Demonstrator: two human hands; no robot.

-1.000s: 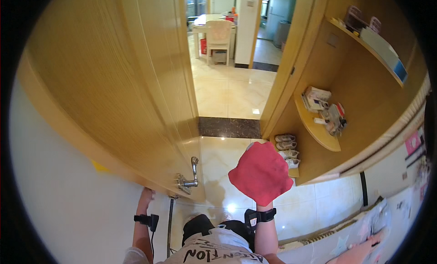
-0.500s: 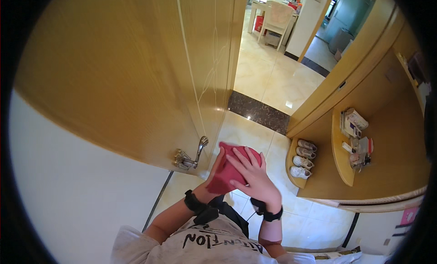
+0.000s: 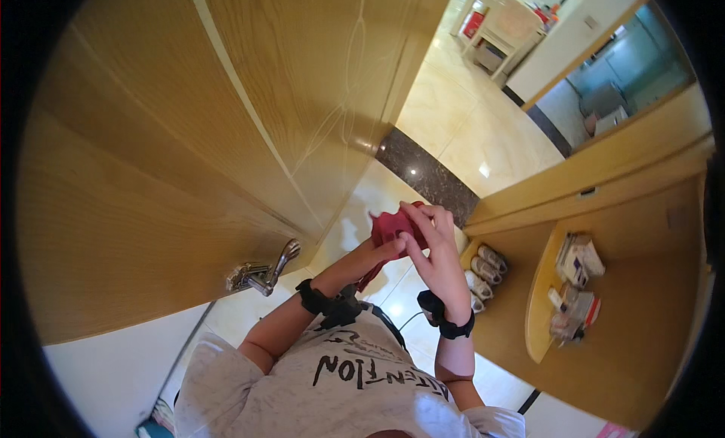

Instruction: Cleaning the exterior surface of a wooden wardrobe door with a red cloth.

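Observation:
A red cloth (image 3: 389, 225) is bunched between my two hands in front of my body, with a loose end hanging below my left wrist. My left hand (image 3: 384, 251) grips it from the left, its thumb lying across the folds. From the right, my right hand (image 3: 439, 251) has its fingers curled over the cloth's far edge. Part of the cloth is hidden behind the hands. Nearest to my left arm is the metal lever handle (image 3: 268, 273) of a wooden door (image 3: 174, 174); neither hand touches it.
On the right stands a wooden cabinet with a rounded shelf (image 3: 541, 317) holding small boxes and packets. Several shoes (image 3: 487, 268) sit on a lower shelf. A dark stone threshold (image 3: 427, 174) crosses the doorway, and a pale chair (image 3: 506, 30) stands in the room beyond.
The red cloth, spread between my palms before, is now gathered into a smaller bunch. My hands have risen slightly in the picture. The view has turned, shifting the door and cabinet.

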